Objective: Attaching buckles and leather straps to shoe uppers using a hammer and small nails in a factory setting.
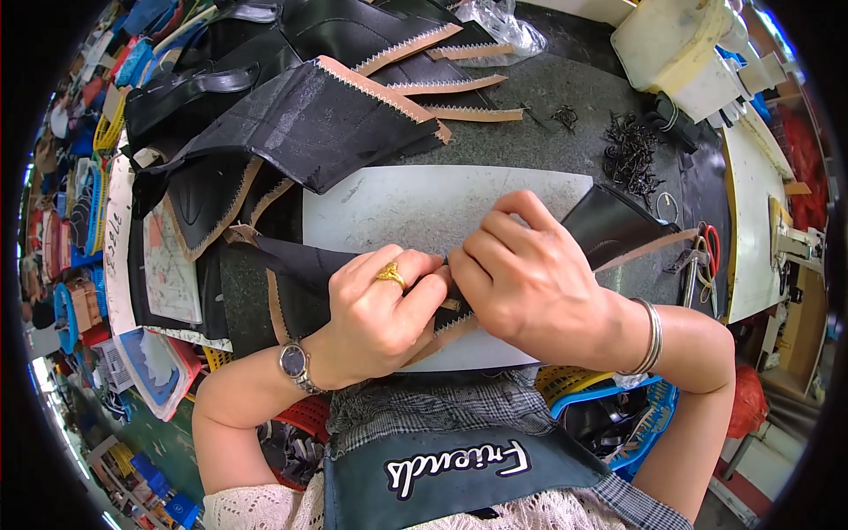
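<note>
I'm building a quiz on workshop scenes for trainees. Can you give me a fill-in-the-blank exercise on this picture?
1. Both hands pinch a black leather piece that lies on a pale grey ____.
2. The left hand wears a gold ____.
3. The right hand has a silver ____ at its wrist.
4. The stacked black pieces have ____-cut tan edges.

Missing words: cutting mat; ring; bangle; zigzag

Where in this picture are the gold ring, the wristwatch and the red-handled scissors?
gold ring (pixel 389 276), head view, on its raised top.
wristwatch (pixel 293 360), head view, on the dial.
red-handled scissors (pixel 712 250), head view, on a red handle loop.
</note>
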The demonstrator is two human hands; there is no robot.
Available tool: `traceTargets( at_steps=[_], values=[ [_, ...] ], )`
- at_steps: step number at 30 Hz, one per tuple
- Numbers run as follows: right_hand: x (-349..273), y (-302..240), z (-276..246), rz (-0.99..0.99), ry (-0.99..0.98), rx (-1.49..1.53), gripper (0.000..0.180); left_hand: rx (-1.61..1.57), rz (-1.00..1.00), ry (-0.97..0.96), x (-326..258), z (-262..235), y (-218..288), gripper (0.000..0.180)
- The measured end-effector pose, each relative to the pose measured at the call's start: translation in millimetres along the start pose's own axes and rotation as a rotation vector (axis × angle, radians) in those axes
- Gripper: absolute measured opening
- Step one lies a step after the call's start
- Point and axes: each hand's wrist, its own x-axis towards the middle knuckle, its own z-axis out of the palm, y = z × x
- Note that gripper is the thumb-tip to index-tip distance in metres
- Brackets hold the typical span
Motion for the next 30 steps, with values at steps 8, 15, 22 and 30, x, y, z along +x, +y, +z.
traceTargets(
  at_steps=[8, 15, 22, 30],
  values=[
    [-2, 1, 4, 0.096, 0.049, -0.063, 0.038, 0.025, -0.028, 0.014, 0, 1, -6, 0.020],
    [-4, 0, -6, 0.088, -0.028, -0.003, 0.039, 0.039, 0.014, 0.030, -1, -1, -3, 0.024],
    [-27, -21, -47, 0.224, 0.247, 0.234, 0.046, 0.166, 0.218, 0.073, 6, -38, 10, 0.014],
    [-289, 43, -8, 1.396, 0.123, -0.140, 0.051, 0.226, 0.339, -0.112, -20, -14, 11, 0.004]
  ],
)
